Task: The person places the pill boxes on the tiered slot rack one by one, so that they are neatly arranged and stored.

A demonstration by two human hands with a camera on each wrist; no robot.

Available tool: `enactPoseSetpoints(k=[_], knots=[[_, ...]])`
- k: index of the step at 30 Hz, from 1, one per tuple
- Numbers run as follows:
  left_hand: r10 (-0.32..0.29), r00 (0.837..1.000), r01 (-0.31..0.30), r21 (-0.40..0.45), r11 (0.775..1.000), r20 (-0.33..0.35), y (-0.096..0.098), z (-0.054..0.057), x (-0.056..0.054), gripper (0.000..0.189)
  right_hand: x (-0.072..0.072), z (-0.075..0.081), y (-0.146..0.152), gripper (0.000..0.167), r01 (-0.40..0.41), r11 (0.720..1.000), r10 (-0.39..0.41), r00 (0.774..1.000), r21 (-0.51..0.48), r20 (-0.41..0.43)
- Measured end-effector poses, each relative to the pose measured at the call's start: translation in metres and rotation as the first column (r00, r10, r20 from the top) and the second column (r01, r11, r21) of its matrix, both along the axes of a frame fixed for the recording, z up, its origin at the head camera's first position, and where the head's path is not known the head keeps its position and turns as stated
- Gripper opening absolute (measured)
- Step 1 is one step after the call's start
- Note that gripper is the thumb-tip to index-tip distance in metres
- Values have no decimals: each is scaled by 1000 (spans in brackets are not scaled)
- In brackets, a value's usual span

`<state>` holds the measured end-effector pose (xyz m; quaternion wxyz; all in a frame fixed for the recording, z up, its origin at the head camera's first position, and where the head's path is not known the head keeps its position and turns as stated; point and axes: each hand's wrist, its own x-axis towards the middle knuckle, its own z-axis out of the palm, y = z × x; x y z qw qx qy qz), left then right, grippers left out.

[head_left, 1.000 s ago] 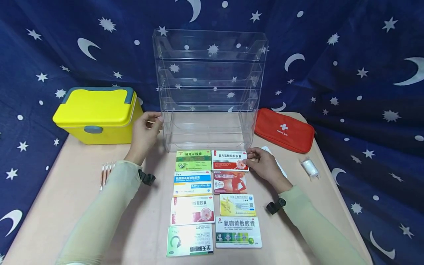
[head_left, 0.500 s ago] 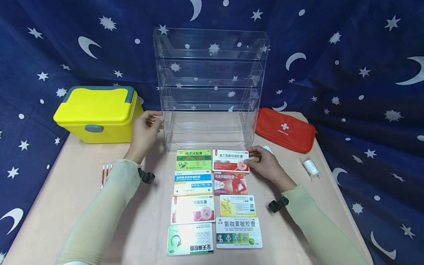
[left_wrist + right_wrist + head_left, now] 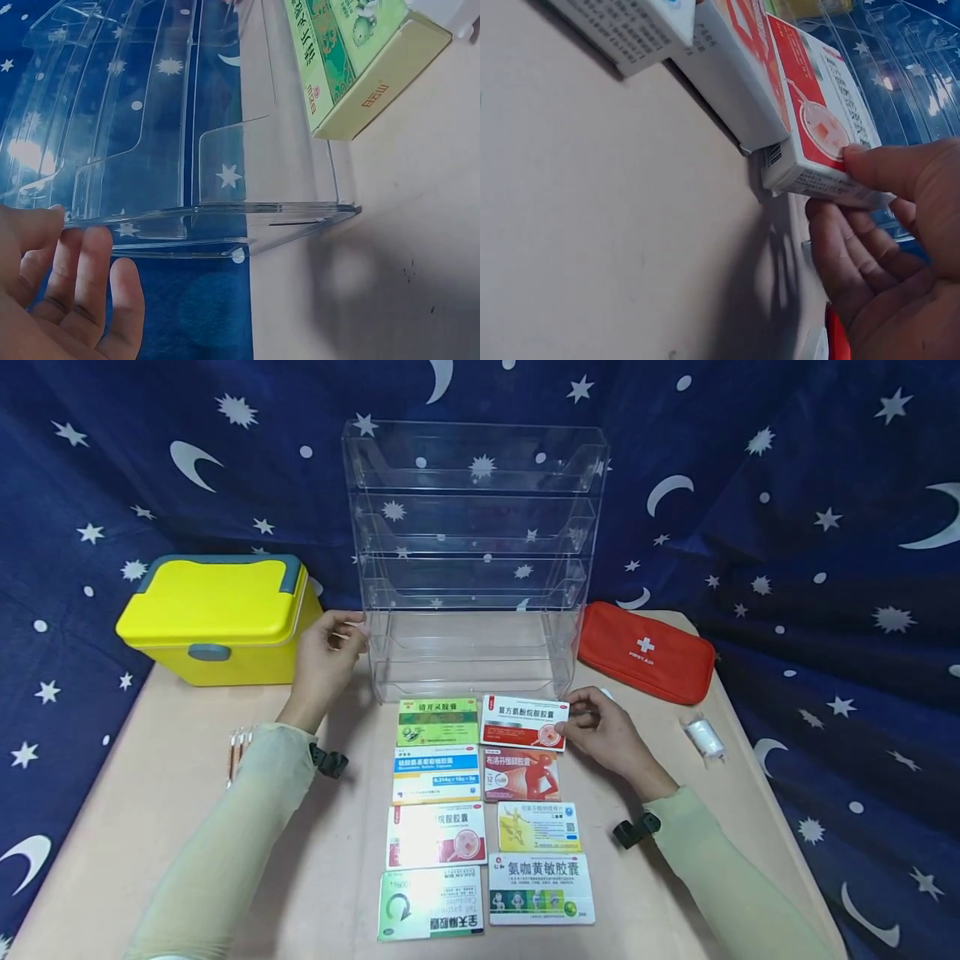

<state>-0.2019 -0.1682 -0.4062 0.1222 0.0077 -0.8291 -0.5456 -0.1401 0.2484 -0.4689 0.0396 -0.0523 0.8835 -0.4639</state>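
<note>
A clear plastic tiered rack [image 3: 480, 585] stands upright at the back of the table. My left hand [image 3: 330, 660] pinches its left side edge; the thumb and fingers [image 3: 94, 262] meet at that edge in the left wrist view. My right hand [image 3: 611, 731] grips a white and red medicine box [image 3: 523, 722] by its right end, thumb on top and fingers below. The box [image 3: 825, 120] tilts slightly in the right wrist view. Beside it lies a green medicine box [image 3: 437, 722], and a red box [image 3: 521, 775] lies just in front.
Several more medicine boxes lie in two columns towards me, among them a yellow one [image 3: 538, 827]. A yellow case [image 3: 213, 622] stands at left, with cotton swabs [image 3: 238, 752] before it. At right are a red first aid pouch [image 3: 645, 652] and a white roll [image 3: 703, 737].
My right hand has shifted slightly right, and the white and red box has turned and risen a little with it. The left hand stays at the rack's side.
</note>
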Motion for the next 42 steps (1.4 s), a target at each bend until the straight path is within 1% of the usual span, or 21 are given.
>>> enactPoseSetpoints(k=[3, 5, 7, 9, 10, 12, 15, 18, 21, 23, 24, 27, 29, 31, 33, 34, 36, 37, 41, 42], knots=[[8, 1000, -8, -4, 1000, -3, 0, -2, -1, 24, -2, 4, 1, 44, -10, 998, 8, 999, -63, -34], [1, 1000, -1, 8, 1000, -6, 0, -2, -2, 24, -4, 8, 2, 44, -28, 993, 19, 997, -116, -72], [-6, 1000, 6, 17, 1000, -7, -1, -2, -2, 25, -9, 14, 1, 44, -57, 983, 35, 992, -174, -125], [-9, 1000, 9, 20, 1000, -4, -1, -2, -3, 25, -16, 24, -4, 44, -95, 968, 53, 982, -231, -182], [-8, 1000, 8, 20, 1000, -2, -1, -3, -3, 25, -21, 31, -7, 44, -114, 962, 62, 976, -247, -209], [-6, 1000, 6, 20, 1000, 2, -2, -3, -3, 24, -30, 50, -19, 43, -148, 953, 78, 963, -266, -257], [-6, 1000, 6, 19, 1000, -1, -4, -1, -3, 24, -44, 91, -42, 40, -188, 949, 100, 941, -252, -325], [-9, 1000, 9, 16, 1000, -8, -5, -2, -3, 24, -68, 126, -62, 39, -221, 945, 115, 915, -241, -388], [-9, 1000, 10, 18, 1000, -15, -6, -2, -4, 24, -101, 152, -78, 38, -243, 930, 109, 899, -277, -424], [-14, 1000, 14, 17, 1000, -14, -6, -3, -5, 24, -122, 169, -89, 37, -255, 930, 109, 880, -266, -462], [-15, 1000, 15, 17, 1000, -12, -6, -3, -5, 24, -131, 178, -94, 36, -253, 931, 105, 876, -264, -470], [-19, 1000, 19, 16, 1000, -1, -7, -3, -7, 23, -155, 204, -107, 34, -249, 944, 103, 845, -216, -524], [-24, 1000, 24, 16, 1000, 10, -7, -3, -7, 23, -166, 220, -114, 32, -229, 957, 93, 822, -176, -561], [-30, 999, 30, 14, 999, 17, -7, -3, -7, 23, -176, 233, -120, 30, -192, 972, 76, 802, -134, -592], [-34, 999, 33, 11, 999, 23, -7, -3, -7, 24, -184, 243, -126, 32, -143, 984, 48, 798, -111, -601], [-34, 999, 34, 10, 999, 22, -7, -3, -7, 24, -188, 247, -129, 33, -122, 987, 35, 801, -105, -597], [-32, 999, 32, 12, 999, 21, -8, -3, -7, 23, -195, 252, -134, 37, -93, 992, 23, 796, -86, -604], [-29, 999, 29, 12, 1000, 22, -8, -3, -6, 23, -199, 253, -137, 38, -85, 993, 16, 798, -87, -603], [-24, 999, 24, 14, 1000, 22, -9, -3, -7, 22, -209, 252, -147, 40, -77, 994, 14, 786, -75, -618], [-22, 999, 22, 14, 1000, 22, -10, -3, -7, 22, -210, 251, -149, 40, -75, 994, 9, 788, -81, -615]])
